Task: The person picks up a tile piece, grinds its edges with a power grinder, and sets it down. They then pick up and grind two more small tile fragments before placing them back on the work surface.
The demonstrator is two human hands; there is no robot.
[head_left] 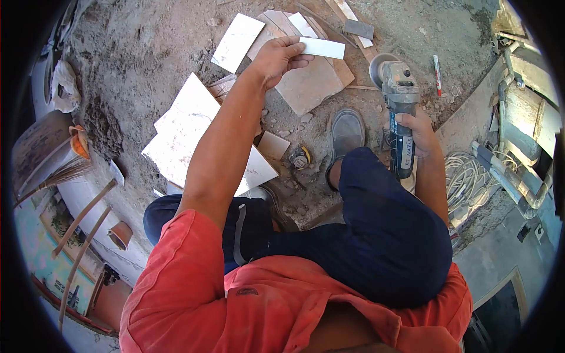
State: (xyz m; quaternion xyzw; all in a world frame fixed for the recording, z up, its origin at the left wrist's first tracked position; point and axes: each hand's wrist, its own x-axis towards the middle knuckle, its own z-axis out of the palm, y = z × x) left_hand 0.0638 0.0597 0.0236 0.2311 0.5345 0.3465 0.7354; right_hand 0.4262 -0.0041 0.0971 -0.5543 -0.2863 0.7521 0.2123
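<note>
My left hand [282,60] pinches one end of a narrow white tile strip [323,49] between thumb and fingers. The strip points to the right, above a brown stone slab [309,88] on the ground. My right hand [419,129] is wrapped round the body of an angle grinder [402,126], which stands nearly upright in view beside my right knee. At the tool's top left is its round disc [381,67], facing the strip across a short gap. Whether the disc is spinning cannot be told.
Large white tiles [187,120] lie on the dirt at left, with another white tile [238,42] farther off. Near my shoe [347,132] sits a tape measure [300,157]. A red-and-white marker [437,75] and coiled cable [471,182] lie at right. Long-handled tools [85,217] stand at left.
</note>
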